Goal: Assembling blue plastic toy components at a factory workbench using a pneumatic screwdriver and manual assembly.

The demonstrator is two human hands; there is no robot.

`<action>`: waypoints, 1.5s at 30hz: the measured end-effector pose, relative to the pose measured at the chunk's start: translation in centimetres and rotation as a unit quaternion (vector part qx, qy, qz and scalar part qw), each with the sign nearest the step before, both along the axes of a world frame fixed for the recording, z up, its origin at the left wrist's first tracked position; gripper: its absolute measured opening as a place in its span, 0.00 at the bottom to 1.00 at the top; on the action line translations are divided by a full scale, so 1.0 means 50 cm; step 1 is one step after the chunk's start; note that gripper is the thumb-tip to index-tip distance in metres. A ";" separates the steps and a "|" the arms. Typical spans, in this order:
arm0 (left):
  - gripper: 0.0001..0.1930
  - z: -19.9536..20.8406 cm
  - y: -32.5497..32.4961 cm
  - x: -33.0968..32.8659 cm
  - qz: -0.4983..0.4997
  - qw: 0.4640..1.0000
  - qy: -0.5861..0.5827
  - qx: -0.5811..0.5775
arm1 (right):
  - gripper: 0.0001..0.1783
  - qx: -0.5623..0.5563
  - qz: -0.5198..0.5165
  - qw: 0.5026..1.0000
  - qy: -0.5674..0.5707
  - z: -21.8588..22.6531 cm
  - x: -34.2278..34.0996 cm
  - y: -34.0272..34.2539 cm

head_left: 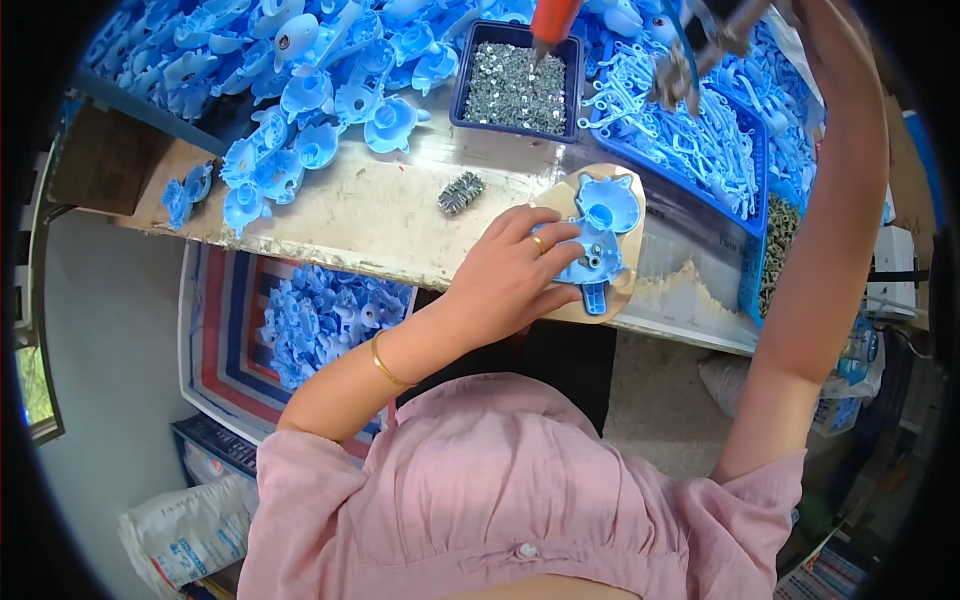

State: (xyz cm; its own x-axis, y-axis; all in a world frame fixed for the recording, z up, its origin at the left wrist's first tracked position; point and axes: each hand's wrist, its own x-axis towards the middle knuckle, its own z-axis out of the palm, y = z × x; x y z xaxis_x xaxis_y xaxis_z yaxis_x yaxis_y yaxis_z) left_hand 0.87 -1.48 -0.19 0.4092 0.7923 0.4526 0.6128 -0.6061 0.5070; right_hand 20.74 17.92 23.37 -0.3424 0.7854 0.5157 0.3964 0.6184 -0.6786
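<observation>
My left hand (512, 262), with a ring and a bangle, lies over a light blue plastic shell piece (594, 258), fingers bent on top and thumb at its lower side. The piece rests on a pale, rounded wooden fixture (632, 215) at the bench's front edge. A round cup-shaped part (609, 204) shows at its upper end, and a small metal part sits near its middle. My right hand (838, 40) is raised at the upper right edge, beside a blurred metal bracket (728, 40). Its fingers are mostly cut off or hidden. An orange-red tool (553, 18) hangs above the screw tray.
A dark blue tray (456, 112) holds many small screws; a little screw pile (461, 193) lies nearby. Blue shell halves (310, 90) heap at the back left. A blue basket (690, 178) holds slim looped pieces. Below the bench, a striped bin (212, 345) contains more blue parts.
</observation>
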 end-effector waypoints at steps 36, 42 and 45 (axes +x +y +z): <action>0.13 -0.019 0.016 0.026 -0.003 0.997 0.069 0.036 | 0.32 -0.053 -0.106 0.962 0.245 -0.157 -0.091 -0.274; 0.14 -0.015 0.017 0.041 -0.024 0.996 0.066 0.055 | 0.26 -0.053 -0.062 0.941 0.328 -0.147 -0.082 -0.246; 0.14 -0.009 0.008 0.041 -0.037 0.995 0.082 0.035 | 0.22 -0.065 -0.045 0.923 0.376 -0.122 -0.064 -0.231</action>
State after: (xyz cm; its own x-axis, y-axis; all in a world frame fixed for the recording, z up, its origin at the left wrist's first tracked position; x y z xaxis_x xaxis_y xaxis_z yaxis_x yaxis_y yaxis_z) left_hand 2.95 -1.09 -0.64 0.5388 0.7257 0.4278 0.6358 -0.6835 0.3587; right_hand 17.56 6.37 17.26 0.1440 0.8653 0.4802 -0.1708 0.4997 -0.8492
